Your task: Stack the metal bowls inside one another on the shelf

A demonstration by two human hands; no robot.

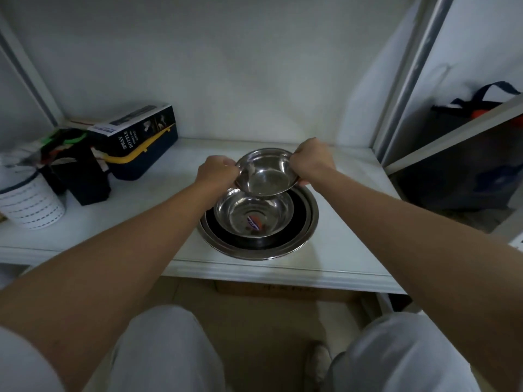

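The left hand (216, 171) is closed on the left rim of a small metal bowl (266, 172). The right hand (311, 159) is closed on the right rim of the same bowl. Together they hold it up in the air, tipped a little toward the person. It is shiny and silver, round, with a flat bottom that shows blurry light spots.

Just under it sits a middle bowl (253, 213), also shiny. This one has a small sticker at the bottom with purple and orange on it, but the words are too small to read. The middle bowl rests inside a big bowl (308, 222), which looks dark inside with a bright silver rim. The big bowl stands on the white shelf (353, 236), close to the front edge.

Over to the left lies a dark box (135, 128) with white letters that say "SPRAY BOTTLE". It rests on top of a dark blue case (141, 159) with a yellow stripe. Near that is a black holder (82, 179) full of mixed things that are hard to make out. A white cup (31, 205) with dotted lines is cut off at the left edge.
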